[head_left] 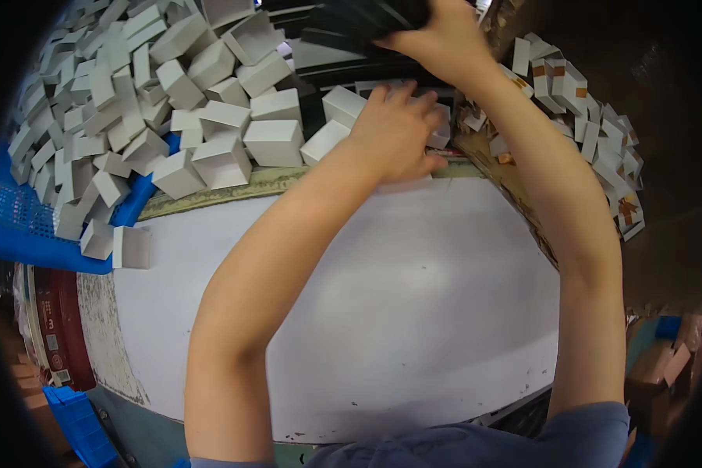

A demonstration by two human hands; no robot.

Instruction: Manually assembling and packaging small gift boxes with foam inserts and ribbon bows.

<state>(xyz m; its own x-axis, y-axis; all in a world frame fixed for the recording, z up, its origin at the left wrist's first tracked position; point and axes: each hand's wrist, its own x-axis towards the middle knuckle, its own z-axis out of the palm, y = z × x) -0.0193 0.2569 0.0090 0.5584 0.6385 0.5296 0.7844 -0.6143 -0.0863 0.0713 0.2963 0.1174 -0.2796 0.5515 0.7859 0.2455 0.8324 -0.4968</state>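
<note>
Fingers of the right hand [441, 35] curl tight around a dark flat stack [359, 23] at the far edge of the white counter [413, 296], the stack held clear above the counter's back rim; the left hand [394, 132] lies just nearer, fingers [413, 105] spread and bent loosely over small white boxes [331, 117] at that same back rim, touching them, though whether it grips any cannot be told. Both bare forearms reach across the counter from the near side, where a blue sleeve [569, 437] shows. Left of the counter's far corner, a heap of white folded cartons [156, 93] spills over a blue plastic crate [23, 226], one lone carton [131, 246] resting on the counter's left edge. Along the counter's right side, a brown cardboard bin [663, 156] holds more white cartons with orange marks [593, 117]. Below the counter's left edge sits another blue crate [78, 421]
</note>
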